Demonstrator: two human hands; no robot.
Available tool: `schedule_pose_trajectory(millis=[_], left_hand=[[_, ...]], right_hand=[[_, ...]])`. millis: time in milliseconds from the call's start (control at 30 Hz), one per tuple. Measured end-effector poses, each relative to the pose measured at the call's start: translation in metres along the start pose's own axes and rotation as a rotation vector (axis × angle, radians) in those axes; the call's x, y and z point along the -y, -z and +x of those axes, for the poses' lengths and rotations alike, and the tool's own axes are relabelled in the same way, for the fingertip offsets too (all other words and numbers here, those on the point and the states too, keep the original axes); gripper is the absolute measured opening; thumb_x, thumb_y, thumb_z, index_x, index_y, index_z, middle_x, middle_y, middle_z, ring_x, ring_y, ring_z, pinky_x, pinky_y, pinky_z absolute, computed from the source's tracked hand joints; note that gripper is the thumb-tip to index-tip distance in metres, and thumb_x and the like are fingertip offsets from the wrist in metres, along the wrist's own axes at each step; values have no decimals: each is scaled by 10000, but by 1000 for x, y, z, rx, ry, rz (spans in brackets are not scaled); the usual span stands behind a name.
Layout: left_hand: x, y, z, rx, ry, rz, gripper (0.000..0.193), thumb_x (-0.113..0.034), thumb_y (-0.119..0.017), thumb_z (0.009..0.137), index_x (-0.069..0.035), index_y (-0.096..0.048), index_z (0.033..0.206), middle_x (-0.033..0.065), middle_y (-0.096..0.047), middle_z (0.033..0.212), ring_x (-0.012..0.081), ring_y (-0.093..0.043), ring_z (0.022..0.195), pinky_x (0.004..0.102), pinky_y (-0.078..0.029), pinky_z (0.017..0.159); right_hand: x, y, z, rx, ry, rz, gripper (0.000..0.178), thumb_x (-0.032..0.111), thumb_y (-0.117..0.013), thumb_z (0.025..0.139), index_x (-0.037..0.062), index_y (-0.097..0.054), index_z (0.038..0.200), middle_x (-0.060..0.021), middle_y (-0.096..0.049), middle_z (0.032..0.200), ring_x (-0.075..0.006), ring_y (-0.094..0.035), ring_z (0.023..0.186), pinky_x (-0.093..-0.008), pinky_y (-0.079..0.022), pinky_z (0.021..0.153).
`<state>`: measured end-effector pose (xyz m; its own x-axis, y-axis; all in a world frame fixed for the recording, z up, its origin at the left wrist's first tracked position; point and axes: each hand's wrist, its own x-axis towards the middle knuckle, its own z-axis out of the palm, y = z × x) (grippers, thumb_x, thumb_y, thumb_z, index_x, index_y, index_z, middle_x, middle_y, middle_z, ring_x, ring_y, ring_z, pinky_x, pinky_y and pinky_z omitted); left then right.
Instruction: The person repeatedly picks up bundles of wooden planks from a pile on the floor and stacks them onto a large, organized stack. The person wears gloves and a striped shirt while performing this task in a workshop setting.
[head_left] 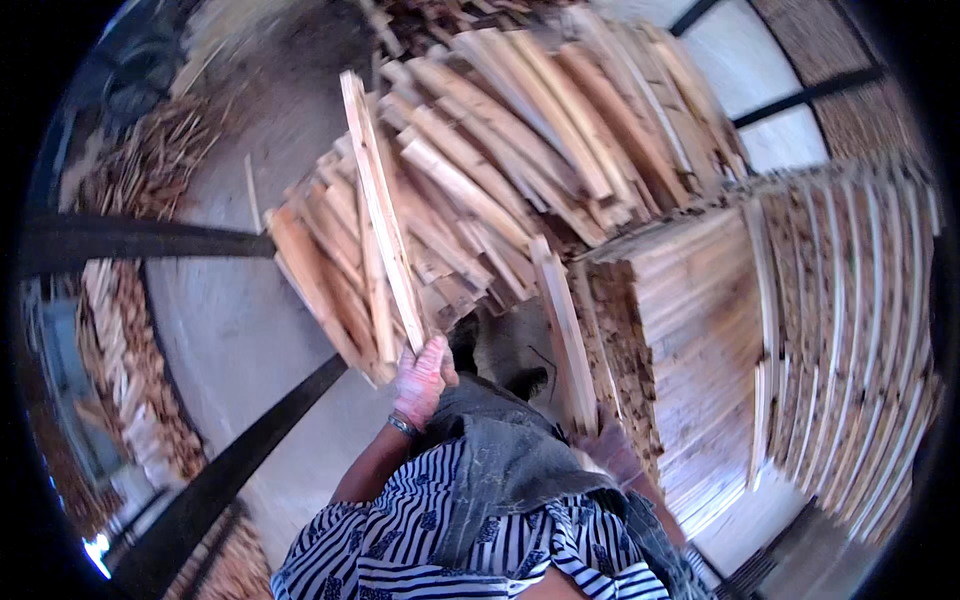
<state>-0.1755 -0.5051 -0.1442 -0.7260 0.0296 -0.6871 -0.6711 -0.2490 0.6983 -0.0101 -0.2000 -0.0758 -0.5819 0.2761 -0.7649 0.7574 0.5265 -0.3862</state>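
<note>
My left hand [422, 382], with a watch at the wrist, is closed around the near end of a long pale wooden board [380, 200]. That board points away from me, over a heap of loose boards [430, 230]. At the right of my lap, my right hand [612, 452] is blurred and partly in shadow. It grips the lower end of a second wooden board [565, 335], which stands up and leans slightly left, beside the neat stack. The fingertips of my right hand are hidden.
A tall, neat stack of boards [700, 330] rises close on my right, with layered boards [850, 350] beyond it. Dark straps or bars [250, 445] cross the left side. Scrap wood [160, 160] lies at the far left, and a row of stacked wood [130, 370] runs along the left.
</note>
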Motion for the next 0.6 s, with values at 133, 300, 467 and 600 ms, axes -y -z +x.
schedule_pose_trajectory(millis=[133,300,467,600], left_hand=[[-16,-59,-11,443,-213,-87,454,-210,-702,938,-79,-464,1302,4,-571,885,97,-534,656,252,-508,542],[-35,-178,-72,1071,-425,72,767,-368,-748,906,11,-335,1429,129,-527,1294,195,-563,1166,311,-531,893],[-63,-279,-158,1407,-401,74,811,-268,-744,921,-9,-247,1507,134,-516,1361,200,-499,1262,362,-439,1065],[-81,-339,-206,1572,-446,235,719,-192,-728,931,-24,-288,1475,120,-547,1324,185,-521,1220,364,-466,1034]], right_hand=[[45,48,-7,-184,356,324,768,247,-862,728,16,-501,1365,-167,-646,1193,-262,-614,1130,-368,-493,986],[60,86,-67,-185,414,744,655,125,-862,754,42,-550,1324,-77,-648,1227,-176,-617,1109,-344,-522,928],[45,111,-120,-671,753,829,475,83,-823,811,41,-642,1248,-50,-696,1130,-155,-658,1048,-314,-569,830],[10,159,-170,-683,699,741,524,46,-823,781,43,-608,1258,-78,-712,1116,-193,-681,1060,-334,-566,903]])
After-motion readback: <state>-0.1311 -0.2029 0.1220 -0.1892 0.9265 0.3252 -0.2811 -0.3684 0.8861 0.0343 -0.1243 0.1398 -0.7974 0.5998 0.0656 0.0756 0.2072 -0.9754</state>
